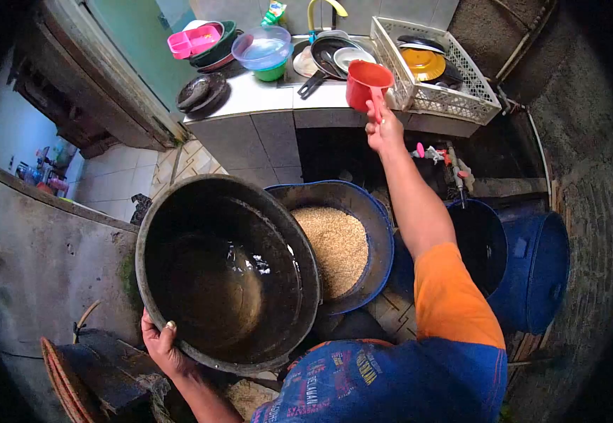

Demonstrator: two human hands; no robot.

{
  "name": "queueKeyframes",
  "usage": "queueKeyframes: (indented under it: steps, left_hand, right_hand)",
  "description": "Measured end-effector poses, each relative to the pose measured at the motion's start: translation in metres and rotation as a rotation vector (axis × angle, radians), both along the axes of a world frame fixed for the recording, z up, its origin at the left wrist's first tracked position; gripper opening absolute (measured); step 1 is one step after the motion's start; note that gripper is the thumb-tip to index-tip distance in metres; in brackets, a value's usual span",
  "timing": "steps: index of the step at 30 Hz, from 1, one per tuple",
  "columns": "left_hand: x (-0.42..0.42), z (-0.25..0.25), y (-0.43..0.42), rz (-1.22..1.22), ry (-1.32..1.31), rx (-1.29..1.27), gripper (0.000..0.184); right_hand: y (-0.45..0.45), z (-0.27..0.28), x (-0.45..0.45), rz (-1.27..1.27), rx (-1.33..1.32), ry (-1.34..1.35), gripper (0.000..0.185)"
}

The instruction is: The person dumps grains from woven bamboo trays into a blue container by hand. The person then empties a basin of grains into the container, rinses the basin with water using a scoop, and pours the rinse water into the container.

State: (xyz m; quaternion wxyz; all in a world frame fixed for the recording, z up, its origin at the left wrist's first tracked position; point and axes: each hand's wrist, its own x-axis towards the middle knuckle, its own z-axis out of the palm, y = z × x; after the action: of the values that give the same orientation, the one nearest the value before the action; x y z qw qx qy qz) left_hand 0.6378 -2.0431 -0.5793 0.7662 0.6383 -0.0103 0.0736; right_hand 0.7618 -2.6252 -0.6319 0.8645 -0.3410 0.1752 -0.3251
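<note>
My left hand grips the near-left rim of a large dark basin, which is tilted and has a little water glinting at its bottom. My right hand is closed around the handle of a red water dipper, raised at arm's length in front of the counter. Partly behind the basin stands a blue tub holding a heap of pale tan grains or beans. The basin's rim overlaps the tub's left side. What the dipper contains is hidden.
On the white-topped counter are a frying pan, stacked bowls, a stone mortar and a dish crate. A tap sits above a dark-mouthed blue barrel area at right. A doorway opens at left.
</note>
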Motion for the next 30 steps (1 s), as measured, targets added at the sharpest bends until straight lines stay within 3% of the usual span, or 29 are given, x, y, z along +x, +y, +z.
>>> queueKeyframes:
  steps: [3, 5, 7, 9, 12, 16, 18, 19, 20, 21, 22, 24, 25, 27, 28, 30]
  left_hand:
    - [-0.002, 0.006, -0.015, 0.046, 0.019, 0.031, 0.032]
    - [-0.001, 0.011, -0.024, 0.108, 0.017, 0.065, 0.032]
    - [0.001, 0.010, -0.025, 0.033, 0.010, 0.036, 0.031]
    - [0.007, 0.010, -0.028, 0.030, 0.004, 0.020, 0.031]
    - [0.014, 0.005, -0.026, -0.005, -0.005, 0.019, 0.030]
    - [0.018, 0.011, -0.042, -0.027, 0.005, 0.035, 0.034]
    - [0.016, 0.021, -0.059, 0.017, -0.005, 0.091, 0.036]
    - [0.016, 0.023, -0.063, 0.014, -0.001, 0.097, 0.036]
    - [0.016, 0.024, -0.066, 0.000, -0.032, 0.148, 0.035]
    - [0.015, 0.026, -0.070, -0.013, -0.061, 0.198, 0.034]
    - [0.006, 0.038, -0.087, -0.028, -0.003, 0.184, 0.028]
    - [0.003, 0.039, -0.100, -0.069, -0.113, 0.258, 0.026]
    - [0.001, 0.041, -0.106, -0.121, -0.223, 0.333, 0.023]
    - [-0.007, 0.047, -0.125, -0.172, -0.346, 0.423, 0.020]
    - [-0.012, 0.051, -0.132, -0.219, -0.401, 0.487, 0.019]
    - [-0.022, 0.058, -0.148, -0.290, -0.526, 0.609, 0.020]
  right_hand:
    - [-0.007, 0.011, 0.008, -0.032, -0.027, 0.035, 0.040]
    - [-0.022, -0.004, 0.010, 0.000, -0.035, 0.061, 0.074]
    - [-0.010, -0.012, -0.010, -0.035, -0.085, 0.063, 0.086]
    - [0.014, -0.033, -0.034, -0.163, -0.131, 0.246, 0.089]
    - [0.024, -0.079, -0.057, -0.086, -0.104, 0.186, 0.093]
    - [0.031, -0.099, -0.066, 0.005, 0.055, 0.199, 0.094]
    - [0.050, -0.136, -0.073, 0.113, 0.060, 0.387, 0.068]
    - [0.056, -0.172, -0.082, 0.354, 0.024, 0.373, 0.061]
    - [0.095, -0.204, -0.081, 0.177, 0.168, 0.411, 0.059]
    - [0.123, -0.197, -0.100, 0.387, 0.264, 0.660, 0.058]
    - [0.141, -0.224, -0.105, 0.500, 0.398, 0.647, 0.056]
    - [0.188, -0.183, -0.109, 0.453, 0.579, 0.458, 0.054]
    - [0.192, -0.204, -0.105, 0.458, 0.587, 0.455, 0.054]
    - [0.201, -0.251, -0.092, 0.222, 0.697, 0.503, 0.047]
    - [0.207, -0.248, -0.087, 0.088, 0.640, 0.677, 0.044]
    - [0.202, -0.336, -0.073, 0.079, 0.667, 0.696, 0.045]
